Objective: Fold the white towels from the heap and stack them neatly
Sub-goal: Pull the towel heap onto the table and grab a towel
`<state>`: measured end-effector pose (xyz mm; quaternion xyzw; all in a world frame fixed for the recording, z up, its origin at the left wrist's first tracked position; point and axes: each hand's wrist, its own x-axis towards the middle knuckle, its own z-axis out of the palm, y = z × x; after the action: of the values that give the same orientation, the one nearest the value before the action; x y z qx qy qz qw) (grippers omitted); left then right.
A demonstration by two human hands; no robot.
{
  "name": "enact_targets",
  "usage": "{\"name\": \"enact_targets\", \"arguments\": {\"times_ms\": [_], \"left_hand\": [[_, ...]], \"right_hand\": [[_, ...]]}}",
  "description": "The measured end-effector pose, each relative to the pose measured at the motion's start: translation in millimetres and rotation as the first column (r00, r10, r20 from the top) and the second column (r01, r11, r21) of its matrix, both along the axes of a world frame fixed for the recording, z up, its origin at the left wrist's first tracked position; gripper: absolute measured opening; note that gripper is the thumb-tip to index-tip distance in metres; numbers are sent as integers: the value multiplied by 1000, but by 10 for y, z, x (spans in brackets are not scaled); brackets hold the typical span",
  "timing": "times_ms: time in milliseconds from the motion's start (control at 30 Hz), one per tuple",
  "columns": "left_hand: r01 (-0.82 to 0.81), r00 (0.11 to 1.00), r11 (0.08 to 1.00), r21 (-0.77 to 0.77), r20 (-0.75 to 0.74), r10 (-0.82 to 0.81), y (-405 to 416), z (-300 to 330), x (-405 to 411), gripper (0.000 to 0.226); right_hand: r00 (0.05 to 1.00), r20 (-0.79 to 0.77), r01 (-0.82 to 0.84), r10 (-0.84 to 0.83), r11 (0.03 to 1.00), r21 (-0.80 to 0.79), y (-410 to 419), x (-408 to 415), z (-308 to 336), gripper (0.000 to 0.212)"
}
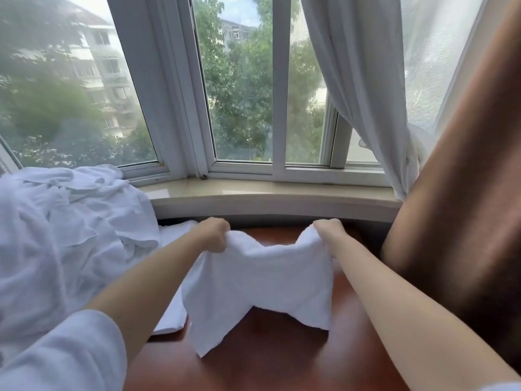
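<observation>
White-framed bay window (242, 88), daylight; green trees and a pale apartment block outside. Beige stone sill (276, 197) below. Sheer white curtain (363, 80) right, beside brown drape (462, 176). Reddish-brown wooden tabletop (270, 359) in foreground

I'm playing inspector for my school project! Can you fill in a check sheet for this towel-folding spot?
Surface: reddish-brown wooden table, bare at the front.
Job's things: one white towel held up over the table, its lower edge resting on the wood; heap of white towels at the left; a flat white towel lying beside the heap, partly hidden.
Clutter: nothing seen.
Hands: left hand and right hand each grip a top corner of the towel.
Cables: nothing seen.
Surroundings: window with trees outside, stone sill, white sheer curtain, brown curtain at the right.
</observation>
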<state>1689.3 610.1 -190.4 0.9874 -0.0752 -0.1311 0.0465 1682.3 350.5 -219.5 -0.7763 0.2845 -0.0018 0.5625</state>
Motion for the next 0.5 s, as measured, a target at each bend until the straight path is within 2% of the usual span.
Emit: {"name": "enact_targets", "arguments": {"times_ms": [33, 67, 100, 133, 200, 267, 333, 400, 467, 500], "left_hand": [[-46, 990, 994, -101, 127, 59, 17, 44, 79, 16], [-77, 958, 974, -215, 256, 132, 32, 117, 141, 19], [-73, 903, 950, -304, 385, 193, 40, 227, 216, 19], [-40, 833, 937, -348, 506, 224, 49, 375, 272, 18], [39, 712, 917, -397, 655, 253, 75, 640, 382, 16], [73, 612, 920, -386, 745, 264, 109, 758, 397, 14], [43, 558, 941, -336, 789, 256, 179, 730, 330, 12], [35, 594, 981, -191, 793, 133, 245, 498, 220, 16], [81, 749, 997, -17, 661, -50, 278, 114, 14, 23], [99, 855, 995, 11, 511, -91, 278, -103, -138, 25]], "right_hand": [[997, 76, 18, -23, 998, 66, 12, 65, 21, 22], [986, 161, 12, -33, 992, 129, 46, 97, 128, 14], [968, 245, 18, -62, 983, 182, 67, 152, 238, 5], [942, 319, 48, -109, 980, 194, 86, 215, 371, 6], [882, 429, 96, -194, 966, 240, 111, 317, 645, 4], [824, 514, 132, -237, 963, 233, 105, 357, 821, 8], [794, 552, 177, -254, 966, 190, 102, 336, 849, 7], [811, 530, 213, -247, 969, 125, 75, 287, 678, 8], [889, 421, 186, -180, 982, 26, 5, 187, 350, 8], [939, 330, 126, -100, 990, -59, -60, 108, 145, 9]]}}
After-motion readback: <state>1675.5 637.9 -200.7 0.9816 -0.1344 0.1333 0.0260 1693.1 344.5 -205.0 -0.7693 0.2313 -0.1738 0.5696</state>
